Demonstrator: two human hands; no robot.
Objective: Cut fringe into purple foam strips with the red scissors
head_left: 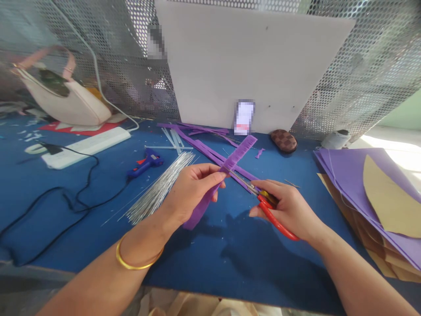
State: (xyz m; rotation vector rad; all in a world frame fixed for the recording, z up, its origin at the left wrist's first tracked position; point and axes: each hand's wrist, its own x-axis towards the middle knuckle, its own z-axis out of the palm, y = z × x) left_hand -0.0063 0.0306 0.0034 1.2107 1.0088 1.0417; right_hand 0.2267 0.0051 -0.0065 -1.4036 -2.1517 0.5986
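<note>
My left hand [200,184] pinches a purple strip [241,151] between thumb and fingers. The strip's upper end points up and right, with short slits along one edge; its lower part hangs below my hand. My right hand [286,202] is closed round the red handles of a pair of scissors [271,217]. The scissor blades reach left to the strip's edge, close to my left thumb. I cannot tell whether the blades are apart. Further purple strips [213,153] lie on the blue table [230,267] behind my hands.
Left of my hands lie a bundle of thin wires [159,188], a blue glue gun [146,162], glue sticks [174,139] and a white power strip [87,147]. A phone [244,117] leans on a white board [256,61]. Purple sheets [345,175] are stacked at right; a handbag [75,105] stands far left.
</note>
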